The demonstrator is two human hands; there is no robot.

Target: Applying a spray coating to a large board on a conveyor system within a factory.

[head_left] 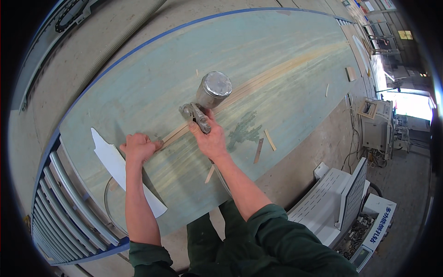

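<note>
My right hand [213,141] is wrapped round the grip of a spray gun [199,117], a worn grey metal one with a round silver cup [217,85] on top. The gun is over long thin wooden strips [254,87], which lie side by side on a large greenish board [295,46]. At the near left end of these strips my left hand [142,147] is closed, its fingers pinching or pressing them there. A hose [222,179] trails from the gun beneath my right forearm. Beside my left forearm lies a torn white sheet [113,161].
Short wood pieces [270,140] lie on the board near my right arm. A roller conveyor [74,198] is at the left, with a ribbed hose [120,46] beyond. White machine housing [318,203] stands at the lower right, and a grey cabinet [377,127] farther back.
</note>
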